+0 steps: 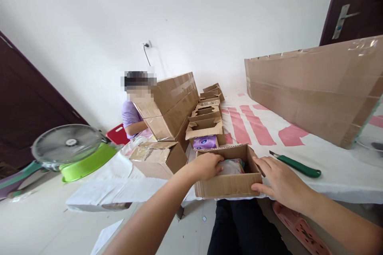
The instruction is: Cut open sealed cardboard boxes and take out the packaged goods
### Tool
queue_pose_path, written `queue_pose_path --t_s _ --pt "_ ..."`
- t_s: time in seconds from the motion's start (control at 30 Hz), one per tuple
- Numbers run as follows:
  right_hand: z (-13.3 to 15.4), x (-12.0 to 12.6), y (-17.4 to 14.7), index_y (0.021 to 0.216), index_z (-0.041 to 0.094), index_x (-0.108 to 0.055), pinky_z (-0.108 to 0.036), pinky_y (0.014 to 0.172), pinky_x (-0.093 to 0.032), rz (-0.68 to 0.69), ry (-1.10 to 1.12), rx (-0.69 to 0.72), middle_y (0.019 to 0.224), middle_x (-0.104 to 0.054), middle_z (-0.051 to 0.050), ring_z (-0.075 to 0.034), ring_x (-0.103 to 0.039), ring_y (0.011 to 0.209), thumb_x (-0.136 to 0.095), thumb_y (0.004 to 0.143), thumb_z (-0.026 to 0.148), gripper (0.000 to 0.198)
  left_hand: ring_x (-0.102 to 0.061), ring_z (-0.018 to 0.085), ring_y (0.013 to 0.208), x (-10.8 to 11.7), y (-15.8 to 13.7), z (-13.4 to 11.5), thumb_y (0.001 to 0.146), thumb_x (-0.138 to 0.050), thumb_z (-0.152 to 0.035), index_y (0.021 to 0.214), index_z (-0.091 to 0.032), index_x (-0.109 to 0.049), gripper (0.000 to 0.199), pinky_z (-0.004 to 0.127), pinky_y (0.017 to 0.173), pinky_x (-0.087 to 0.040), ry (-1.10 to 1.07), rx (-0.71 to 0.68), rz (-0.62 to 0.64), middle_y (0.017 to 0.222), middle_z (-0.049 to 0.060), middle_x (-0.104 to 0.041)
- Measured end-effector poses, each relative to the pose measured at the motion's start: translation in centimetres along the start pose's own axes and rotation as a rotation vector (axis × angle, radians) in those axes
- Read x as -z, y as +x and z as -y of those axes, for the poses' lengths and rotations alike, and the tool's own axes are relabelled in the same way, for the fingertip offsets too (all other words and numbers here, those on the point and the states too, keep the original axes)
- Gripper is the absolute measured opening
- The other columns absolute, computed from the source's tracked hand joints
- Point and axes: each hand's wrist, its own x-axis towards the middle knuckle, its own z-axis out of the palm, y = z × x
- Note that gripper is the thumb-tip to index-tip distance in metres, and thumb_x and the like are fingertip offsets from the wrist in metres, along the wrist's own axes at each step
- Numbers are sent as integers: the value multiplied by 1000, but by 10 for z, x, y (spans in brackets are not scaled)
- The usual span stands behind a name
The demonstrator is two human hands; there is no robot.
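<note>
An open cardboard box (227, 185) stands at the table's near edge in front of me. Inside it lies a packet in clear plastic with some coloured print (233, 166). My left hand (209, 166) reaches over the box's left side, its fingers bent together against the packet; the fingertips are partly hidden. With the thumb at the front corner and the fingers over the right wall, my right hand (277, 179) grips the box. A green utility knife (299, 166), blade out, lies on the table to the right of that hand.
Behind the box runs a row of opened cardboard boxes (206, 121), one with a purple package (206, 142). A closed box (158, 157) and a large stack (175, 103) stand left, a long carton (308, 91) right. Another person (133, 115) sits behind the stack. A fan (70, 143) stands left.
</note>
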Motion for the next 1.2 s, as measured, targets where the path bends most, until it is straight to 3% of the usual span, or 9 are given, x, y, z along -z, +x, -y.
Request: queue_pose_path --t_s 0.17,0.37,0.53,0.7,0.93,1.2 --pt "1 -7 -1 126 8 -50 -47 77 -57 -27 -52 9 102 -63 -16 -32 -63 91 -78 78 35 62 -66 38 107 -9 41 9 65 -71 -26 123 -19 -64 58 42 87 -52 116 6 186 122 16 -69" --pt "2 -13 -2 128 9 -48 -47 74 -58 -68 -74 16 101 -63 -15 -32 -63 88 -73 82 35 58 -62 43 111 -19 44 10 69 -64 -23 116 -8 -66 49 49 91 -49 211 6 223 126 27 -61" --pt "6 -15 -3 127 8 -47 -48 80 -57 -69 -109 19 106 -62 -17 -34 -62 95 -82 73 29 68 -65 38 107 -23 41 15 69 -64 -26 125 -11 -58 58 42 86 -52 173 11 229 118 22 -68" --pt "7 -16 1 130 10 -45 -50 93 -53 -74 -118 14 128 -54 -23 -37 -56 114 -88 66 31 79 -66 32 106 -18 37 24 68 -64 -24 130 -21 -52 64 37 85 -51 94 -12 164 118 13 -70" --pt "15 -19 14 124 12 -49 -52 90 -55 -37 -105 3 125 -57 -23 -38 -59 110 -88 65 32 74 -62 31 114 -16 28 38 63 -74 -41 127 -23 -53 69 39 96 -47 -94 -57 1 127 11 -65" --pt "18 -27 22 123 11 -48 -52 85 -56 -42 -91 -9 123 -57 -25 -40 -60 108 -92 60 33 79 -62 29 110 -10 17 38 63 -72 -34 125 -24 -50 66 41 98 -46 -281 -14 -247 123 8 -64"
